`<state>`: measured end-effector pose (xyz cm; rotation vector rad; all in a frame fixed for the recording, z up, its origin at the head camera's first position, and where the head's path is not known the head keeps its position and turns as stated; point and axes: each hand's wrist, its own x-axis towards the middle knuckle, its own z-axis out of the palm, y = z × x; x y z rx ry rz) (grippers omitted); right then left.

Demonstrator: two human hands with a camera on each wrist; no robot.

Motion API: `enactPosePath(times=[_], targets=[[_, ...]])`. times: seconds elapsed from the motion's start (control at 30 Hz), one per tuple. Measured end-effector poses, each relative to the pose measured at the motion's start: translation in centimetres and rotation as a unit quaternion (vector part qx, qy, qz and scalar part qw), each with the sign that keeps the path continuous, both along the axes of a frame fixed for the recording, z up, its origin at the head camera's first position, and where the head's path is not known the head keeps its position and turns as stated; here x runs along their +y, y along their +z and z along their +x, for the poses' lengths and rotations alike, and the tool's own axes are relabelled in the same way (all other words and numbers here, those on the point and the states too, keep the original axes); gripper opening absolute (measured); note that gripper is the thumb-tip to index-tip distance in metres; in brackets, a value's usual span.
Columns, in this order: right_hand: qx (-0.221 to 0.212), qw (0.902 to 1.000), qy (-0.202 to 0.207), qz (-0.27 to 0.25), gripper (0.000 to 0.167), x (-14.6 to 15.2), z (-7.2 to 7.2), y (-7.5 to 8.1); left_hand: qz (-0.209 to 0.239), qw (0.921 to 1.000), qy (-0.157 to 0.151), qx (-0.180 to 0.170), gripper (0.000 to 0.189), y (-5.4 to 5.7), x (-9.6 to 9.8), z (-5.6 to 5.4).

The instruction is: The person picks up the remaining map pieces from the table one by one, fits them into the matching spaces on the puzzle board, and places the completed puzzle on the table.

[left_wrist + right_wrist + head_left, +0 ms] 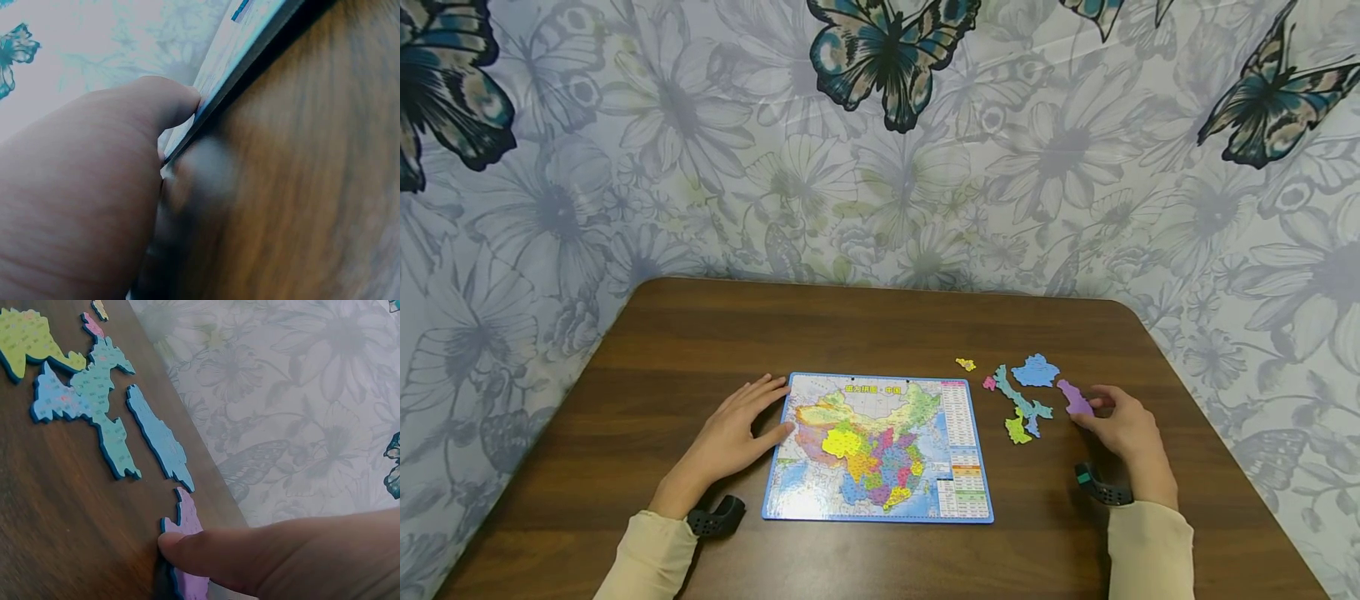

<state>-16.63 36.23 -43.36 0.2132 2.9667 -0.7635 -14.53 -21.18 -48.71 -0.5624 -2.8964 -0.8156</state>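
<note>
A puzzle board [793, 500] printed with a map of China lies flat on the table, many coloured pieces in its map. My left hand [730, 437] rests at the board's left edge, fingers spread and thumb touching the rim; the left wrist view shows the thumb against the edge. At the right, my right hand [1126, 429] pinches a purple puzzle piece [1075, 398] between thumb and fingers. The right wrist view has the thumb on the side of that purple piece [190, 578], with the other fingers hidden.
Loose pieces lie between board and right hand: blue [1035, 371], teal [1017, 392], light blue [1033, 423], yellow-green [1017, 429], pink [989, 382] and a small yellow one [966, 364]. A floral, butterfly-patterned cloth [887, 208] rises behind the wooden table [700, 325].
</note>
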Motion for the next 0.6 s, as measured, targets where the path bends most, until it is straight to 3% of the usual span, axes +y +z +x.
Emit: enactPosePath(times=[0.6], targets=[[-0.007, 0.9995, -0.03, 0.006, 0.064, -0.14, 0.13, 0.24, 0.005, 1.0, 0.001, -0.004, 0.066, 0.2, 0.02, 0.11]])
